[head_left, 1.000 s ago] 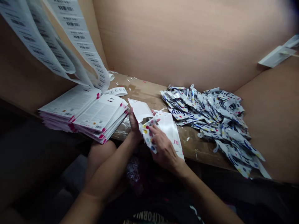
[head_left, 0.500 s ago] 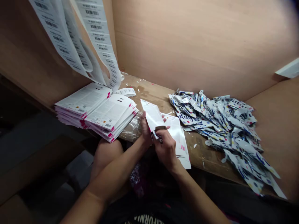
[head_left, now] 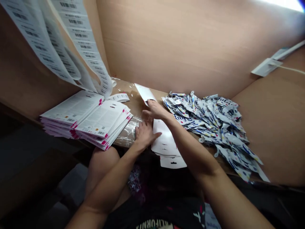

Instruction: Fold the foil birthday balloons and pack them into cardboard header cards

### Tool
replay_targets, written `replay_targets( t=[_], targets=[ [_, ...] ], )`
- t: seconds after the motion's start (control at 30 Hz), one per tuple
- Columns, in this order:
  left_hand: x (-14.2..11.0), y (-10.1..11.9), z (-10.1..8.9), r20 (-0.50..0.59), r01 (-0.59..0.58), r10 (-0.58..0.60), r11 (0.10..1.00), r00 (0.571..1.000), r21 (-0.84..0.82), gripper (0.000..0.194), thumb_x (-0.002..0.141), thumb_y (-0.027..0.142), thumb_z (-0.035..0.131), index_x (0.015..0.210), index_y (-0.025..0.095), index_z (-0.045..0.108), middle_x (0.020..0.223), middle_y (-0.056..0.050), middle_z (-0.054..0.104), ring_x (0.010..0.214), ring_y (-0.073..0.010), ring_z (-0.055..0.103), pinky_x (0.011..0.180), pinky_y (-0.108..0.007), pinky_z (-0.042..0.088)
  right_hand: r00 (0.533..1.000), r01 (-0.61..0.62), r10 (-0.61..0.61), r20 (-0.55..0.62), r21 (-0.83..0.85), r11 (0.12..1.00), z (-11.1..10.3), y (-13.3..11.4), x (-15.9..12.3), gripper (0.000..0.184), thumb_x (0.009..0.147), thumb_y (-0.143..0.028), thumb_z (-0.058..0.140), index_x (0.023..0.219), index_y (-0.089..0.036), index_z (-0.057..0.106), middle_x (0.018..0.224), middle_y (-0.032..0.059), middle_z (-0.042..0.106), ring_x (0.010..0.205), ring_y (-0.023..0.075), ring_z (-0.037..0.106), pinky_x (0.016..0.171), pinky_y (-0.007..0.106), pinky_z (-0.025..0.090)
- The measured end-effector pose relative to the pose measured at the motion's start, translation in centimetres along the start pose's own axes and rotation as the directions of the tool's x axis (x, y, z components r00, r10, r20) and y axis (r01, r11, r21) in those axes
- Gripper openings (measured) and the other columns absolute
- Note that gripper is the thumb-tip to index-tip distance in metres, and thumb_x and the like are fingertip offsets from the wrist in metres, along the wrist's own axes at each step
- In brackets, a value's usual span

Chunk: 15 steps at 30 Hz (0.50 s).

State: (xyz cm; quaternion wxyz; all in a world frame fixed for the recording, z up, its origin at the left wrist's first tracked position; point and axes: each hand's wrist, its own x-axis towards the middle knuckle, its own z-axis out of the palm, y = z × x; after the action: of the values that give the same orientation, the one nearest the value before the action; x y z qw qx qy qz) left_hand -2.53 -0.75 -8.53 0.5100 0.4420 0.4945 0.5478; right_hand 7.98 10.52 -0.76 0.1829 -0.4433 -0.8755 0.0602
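Observation:
My right hand reaches across to the far side of the bench, its fingers closed on the near end of a flat white packet. Nearer to me, my left hand is open, fingers spread low over the bench beside a small pile of white packets with hang holes. Its thumb lies over that pile's left edge; whether it touches cannot be told. My right forearm crosses above the pile and covers part of it.
Stacks of white printed packets with pink edges stand at left. Long strips of barcode labels hang above them, and a short label strip lies behind. A heap of foil packets with blue lettering fills the right side. Cardboard walls enclose the bench.
My left hand has let go of the white packet and moved down to the bench. My right hand now holds a packet farther out. The pile's packets now show their hang holes toward me.

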Motion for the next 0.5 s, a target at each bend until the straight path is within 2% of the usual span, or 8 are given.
replay_targets(
  t=[0.07, 0.13, 0.2, 0.3, 0.37, 0.43, 0.47, 0.5],
  targets=[
    [-0.2, -0.9, 0.2, 0.036, -0.017, 0.014, 0.996, 0.999, 0.082, 0.054, 0.055, 0.031, 0.096, 0.095, 0.022, 0.062, 0.133, -0.021, 0.061, 0.157, -0.0502, 0.004, 0.120, -0.053, 0.025, 0.996, 0.029, -0.028, 0.080, -0.008, 1.000, -0.2, 1.1, -0.2, 0.040, 0.097, -0.037, 0.068, 0.125, -0.009, 0.064, 0.123, 0.0193, 0.069, 0.115, 0.0294, 0.063, 0.102, 0.041, 0.048],
    [-0.2, -1.4, 0.2, 0.072, 0.010, -0.012, 1.000, 0.997, 0.030, 0.048, 0.053, 0.025, 0.095, 0.084, 0.025, 0.059, 0.120, -0.018, 0.067, 0.157, -0.0482, 0.013, 0.120, -0.050, 0.023, 0.999, -0.015, 0.015, -0.034, 0.009, 1.000, -0.2, 1.7, -3.2, 0.034, 0.099, -0.035, 0.063, 0.123, -0.011, 0.067, 0.123, 0.0181, 0.071, 0.115, 0.0291, 0.064, 0.103, 0.041, 0.047],
    [0.0, -1.5, 0.0, 0.061, 0.027, -0.030, 0.999, 0.998, 0.039, 0.042, 0.055, 0.021, 0.092, 0.075, 0.026, 0.055, 0.108, -0.015, 0.070, 0.153, -0.0472, 0.025, 0.119, -0.050, 0.023, 0.970, -0.111, 0.121, -0.212, 0.056, 0.992, -0.1, 2.2, -7.8, 0.033, 0.102, -0.038, 0.056, 0.118, -0.014, 0.070, 0.119, 0.0165, 0.073, 0.112, 0.0294, 0.066, 0.102, 0.042, 0.048],
    [0.5, -1.0, -0.7, -0.016, -0.001, 0.003, 0.991, 1.000, 0.135, 0.032, 0.063, 0.022, 0.087, 0.068, 0.027, 0.055, 0.091, -0.013, 0.069, 0.141, -0.0469, 0.042, 0.115, -0.051, 0.027, 0.867, -0.315, 0.342, -0.362, 0.133, 0.940, 0.0, 2.5, -15.3, 0.036, 0.101, -0.044, 0.052, 0.107, -0.016, 0.074, 0.108, 0.0152, 0.075, 0.103, 0.0308, 0.068, 0.098, 0.045, 0.050],
    [0.8, -0.4, -1.2, -0.081, -0.049, 0.059, 0.992, 0.995, 0.118, 0.026, 0.069, 0.025, 0.084, 0.065, 0.026, 0.059, 0.082, -0.012, 0.067, 0.131, -0.0445, 0.052, 0.108, -0.048, 0.035, 0.785, -0.419, 0.457, -0.418, 0.185, 0.889, 0.2, 2.0, -19.2, 0.038, 0.100, -0.048, 0.053, 0.105, -0.017, 0.074, 0.106, 0.0158, 0.075, 0.102, 0.0320, 0.067, 0.098, 0.048, 0.049],
    [1.3, 0.1, -1.2, -0.131, -0.102, 0.104, 0.995, 0.986, 0.016, 0.020, 0.074, 0.030, 0.082, 0.066, 0.025, 0.064, 0.074, -0.008, 0.065, 0.113, -0.0385, 0.061, 0.095, -0.041, 0.044, 0.699, -0.481, 0.553, -0.454, 0.274, 0.833, 0.5, 0.8, -21.4, 0.041, 0.098, -0.051, 0.055, 0.110, -0.017, 0.073, 0.111, 0.0172, 0.073, 0.105, 0.0327, 0.065, 0.100, 0.050, 0.049],
    [1.5, 0.3, -1.1, -0.146, -0.115, 0.108, 0.992, 0.983, -0.042, 0.019, 0.076, 0.032, 0.081, 0.067, 0.023, 0.067, 0.072, -0.006, 0.064, 0.102, -0.0340, 0.064, 0.088, -0.037, 0.046, 0.665, -0.489, 0.604, -0.438, 0.357, 0.796, 0.7, 0.1, -22.0, 0.043, 0.096, -0.053, 0.058, 0.114, -0.016, 0.071, 0.115, 0.0175, 0.072, 0.105, 0.0323, 0.065, 0.098, 0.050, 0.050],
    [1.6, 0.4, -0.9, -0.156, -0.117, 0.101, 0.988, 0.983, -0.098, 0.019, 0.078, 0.034, 0.080, 0.069, 0.022, 0.069, 0.070, -0.004, 0.064, 0.091, -0.0289, 0.065, 0.080, -0.034, 0.048, 0.654, -0.472, 0.654, -0.380, 0.471, 0.745, 0.9, -0.7, -22.2, 0.046, 0.094, -0.054, 0.061, 0.119, -0.017, 0.069, 0.117, 0.0172, 0.072, 0.104, 0.0313, 0.066, 0.095, 0.049, 0.052]
  ],
)
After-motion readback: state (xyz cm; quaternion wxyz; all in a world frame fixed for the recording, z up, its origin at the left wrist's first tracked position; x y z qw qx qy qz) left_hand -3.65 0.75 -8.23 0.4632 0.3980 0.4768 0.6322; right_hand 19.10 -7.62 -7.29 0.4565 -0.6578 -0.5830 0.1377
